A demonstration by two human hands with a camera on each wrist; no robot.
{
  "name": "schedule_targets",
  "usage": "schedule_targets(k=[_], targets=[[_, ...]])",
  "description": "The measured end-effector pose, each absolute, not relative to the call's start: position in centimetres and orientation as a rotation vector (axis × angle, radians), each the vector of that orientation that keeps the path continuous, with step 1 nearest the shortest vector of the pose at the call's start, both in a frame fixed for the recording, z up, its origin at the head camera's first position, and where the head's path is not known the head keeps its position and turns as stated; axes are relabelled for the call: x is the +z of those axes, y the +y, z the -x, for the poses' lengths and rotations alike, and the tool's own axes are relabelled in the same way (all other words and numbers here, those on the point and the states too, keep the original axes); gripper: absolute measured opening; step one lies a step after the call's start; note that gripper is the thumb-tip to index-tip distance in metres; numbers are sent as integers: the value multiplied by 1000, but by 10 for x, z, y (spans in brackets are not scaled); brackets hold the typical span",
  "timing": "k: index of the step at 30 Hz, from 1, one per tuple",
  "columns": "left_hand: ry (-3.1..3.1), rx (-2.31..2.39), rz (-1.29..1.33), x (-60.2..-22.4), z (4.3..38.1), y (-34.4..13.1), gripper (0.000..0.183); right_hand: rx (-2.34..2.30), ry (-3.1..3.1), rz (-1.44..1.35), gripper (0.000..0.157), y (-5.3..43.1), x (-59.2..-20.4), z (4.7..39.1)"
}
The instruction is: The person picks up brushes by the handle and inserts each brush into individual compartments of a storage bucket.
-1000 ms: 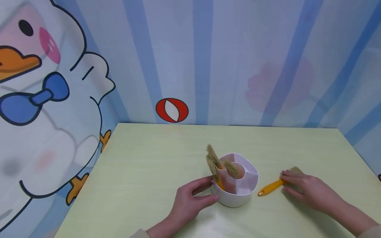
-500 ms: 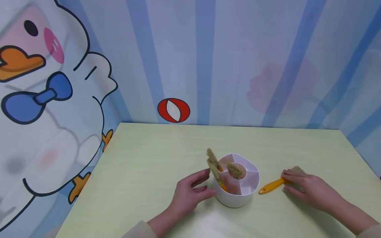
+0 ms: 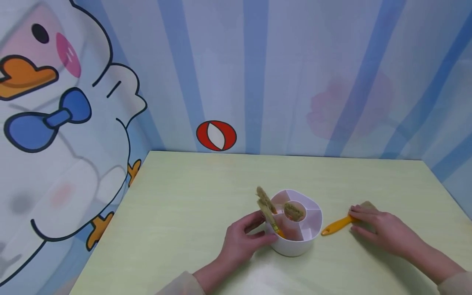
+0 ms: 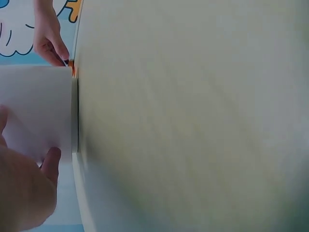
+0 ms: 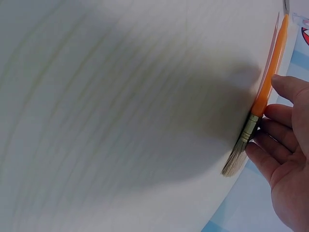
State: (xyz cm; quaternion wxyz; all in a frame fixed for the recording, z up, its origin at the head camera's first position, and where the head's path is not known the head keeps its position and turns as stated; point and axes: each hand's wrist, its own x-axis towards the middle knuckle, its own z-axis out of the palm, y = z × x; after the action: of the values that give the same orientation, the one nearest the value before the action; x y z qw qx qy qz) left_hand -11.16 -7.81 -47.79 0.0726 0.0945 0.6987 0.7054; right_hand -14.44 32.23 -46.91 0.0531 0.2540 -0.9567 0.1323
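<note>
A white round organizer (image 3: 293,248) with compartments stands on the table. Paintbrushes lean in it bristles up: one in the front-left section (image 3: 271,217), one behind it (image 3: 266,196), one in the middle well (image 3: 293,211). My left hand (image 3: 243,239) holds the organizer's left side, thumb on the front wall; in the left wrist view my left thumb (image 4: 51,163) lies against the white wall. At the right, another paintbrush (image 3: 336,225) with an orange handle lies on the table under my right hand (image 3: 381,229). In the right wrist view, my thumb and fingertips touch its handle (image 5: 274,63) and ferrule.
The pale table (image 3: 191,192) reaches back to a blue striped backdrop (image 3: 280,82). A printed duck (image 3: 107,196) covers the left wall. Tabletop spreads left of the organizer and behind it.
My left hand has come up against the organizer, after drawing back a little. The brushes in it have settled slightly lower. The brush under my right hand has turned a little.
</note>
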Motion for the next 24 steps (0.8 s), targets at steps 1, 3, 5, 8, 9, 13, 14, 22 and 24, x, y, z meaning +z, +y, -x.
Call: schedule_targets(k=[1, 3, 5, 8, 9, 13, 14, 22, 24], targets=[[2101, 2129, -274, -478, 110, -77, 58, 403, -2910, -771, 42, 322, -469, 145], [2097, 2152, -257, -479, 108, -75, 59, 405, -2906, -773, 42, 322, -468, 146], [2095, 2168, -249, -479, 106, -74, 60, 403, -2903, -776, 42, 321, -467, 147], [2089, 2194, -251, -479, 104, -72, 60, 401, -2901, -777, 42, 321, -467, 148], [2088, 2201, -253, -479, 103, -72, 60, 403, -2905, -776, 42, 321, -467, 149], [2098, 2204, -261, -479, 103, -71, 60, 419, -2902, -775, 42, 322, -469, 152], [2100, 2201, -261, -479, 103, -71, 61, 422, -2891, -782, 42, 323, -469, 153], [2084, 2197, -262, -480, 104, -72, 60, 418, -2726, -882, 38, 324, -472, 162], [2081, 2197, -265, -480, 104, -72, 60, 401, -2725, -853, 39, 322, -469, 160]])
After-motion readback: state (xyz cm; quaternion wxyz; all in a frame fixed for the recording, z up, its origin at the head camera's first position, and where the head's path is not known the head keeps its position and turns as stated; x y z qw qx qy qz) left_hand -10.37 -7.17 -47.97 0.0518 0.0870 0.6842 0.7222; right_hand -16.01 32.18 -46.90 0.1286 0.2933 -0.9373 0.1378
